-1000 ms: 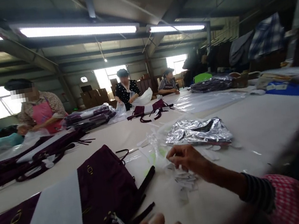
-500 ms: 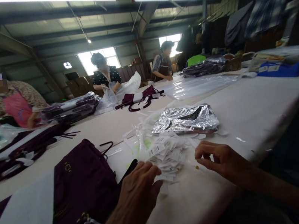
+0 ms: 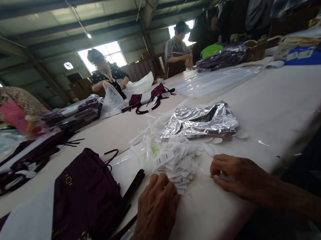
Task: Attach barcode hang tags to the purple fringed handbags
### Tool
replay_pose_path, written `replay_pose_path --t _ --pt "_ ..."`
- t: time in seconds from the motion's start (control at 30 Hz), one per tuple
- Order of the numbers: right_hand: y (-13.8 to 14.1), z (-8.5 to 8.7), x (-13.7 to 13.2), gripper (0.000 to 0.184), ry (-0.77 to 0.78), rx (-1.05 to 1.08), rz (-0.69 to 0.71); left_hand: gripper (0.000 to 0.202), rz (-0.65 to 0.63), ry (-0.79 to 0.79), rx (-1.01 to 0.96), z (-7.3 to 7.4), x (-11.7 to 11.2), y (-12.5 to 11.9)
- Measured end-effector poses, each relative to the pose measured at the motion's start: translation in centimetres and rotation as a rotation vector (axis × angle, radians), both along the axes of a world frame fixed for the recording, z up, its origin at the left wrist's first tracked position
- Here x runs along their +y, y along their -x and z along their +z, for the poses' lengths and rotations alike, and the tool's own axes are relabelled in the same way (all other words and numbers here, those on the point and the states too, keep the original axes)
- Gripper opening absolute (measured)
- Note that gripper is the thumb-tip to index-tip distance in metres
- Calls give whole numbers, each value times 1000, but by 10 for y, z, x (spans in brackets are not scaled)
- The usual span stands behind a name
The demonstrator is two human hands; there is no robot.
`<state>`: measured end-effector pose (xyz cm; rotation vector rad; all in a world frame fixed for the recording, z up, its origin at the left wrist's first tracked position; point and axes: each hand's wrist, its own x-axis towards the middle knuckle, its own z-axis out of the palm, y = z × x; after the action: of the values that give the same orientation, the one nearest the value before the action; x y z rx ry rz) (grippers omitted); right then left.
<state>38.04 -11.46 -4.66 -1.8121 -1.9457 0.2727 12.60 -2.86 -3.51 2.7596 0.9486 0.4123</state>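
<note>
Pinching a tiny gold item (image 3: pixel 211 176), the right hand (image 3: pixel 239 176) sits just right of a large heap of white paper barcode tags (image 3: pixel 176 166); the half-curled left hand (image 3: pixel 157 212), its contents unclear, rests left of the heap, beside a dark plum fabric bag (image 3: pixel 81 197).

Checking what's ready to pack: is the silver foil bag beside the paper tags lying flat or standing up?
Lying flat: the silver foil bag rests creased on the white table, next to the heap of paper tags.
</note>
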Motion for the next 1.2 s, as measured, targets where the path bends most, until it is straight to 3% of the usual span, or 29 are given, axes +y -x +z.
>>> replay_pose_path --t 0.17,0.33,0.4,0.57,0.7,0.87,1.07,1.2 --pt "-7 5 10 9 -1 5 -16 14 27 143 -189 11 -1 2" --pt "-14 7 17 17 -89 18 18 25 78 479 -382 25 3 -5" --pt "-16 6 20 18 -112 37 10 25 89 438 -351 29 7 -9" --pt "-22 -3 26 17 -70 185 47 21 105 98 -73 32 16 -12" --pt "-25 -10 30 18 -53 294 67 20 85 127 9 36 20 -9" --pt "-25 -9 29 17 -9 360 81 21 61 156 -31 40 21 -3" --pt "-26 -8 30 17 -25 345 63 22 172 184 -73 55 29 35" --pt "-25 -12 29 20 -47 257 49 30 272 491 -302 68 28 78"
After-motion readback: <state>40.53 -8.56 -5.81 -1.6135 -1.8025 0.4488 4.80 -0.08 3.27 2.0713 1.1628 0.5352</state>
